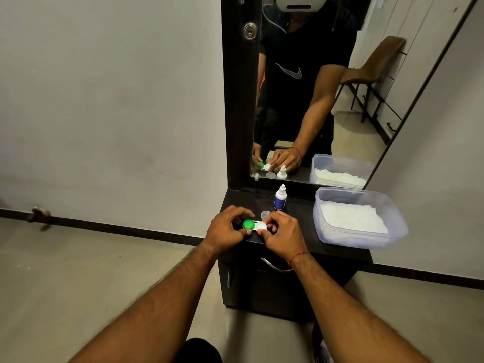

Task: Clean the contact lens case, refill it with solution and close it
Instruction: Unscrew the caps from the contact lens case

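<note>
Both hands are pinching the contact lens case (254,226) just in front of the solution bottle (280,198), left hand (226,231) by its green cap (248,224), right hand (282,235) on the white end. Fingers (272,220) are hiding its edges.

2 bare, lightly haired forearms lead to the left hand (225,231) and the right hand (281,237), both ungloved. A thin red thread bracelet (298,256) circles the right wrist. The mirror (366,100) shows the rest: a black short-sleeved T-shirt (309,43) with 1 grey swoosh logo (290,72) on the chest, and a white headset (301,1) with a dark slot on its front. A thin white cable (275,22) hangs from the headset beside the neck. Black clothing (201,349) shows at the lower edge, between the arms.
</note>
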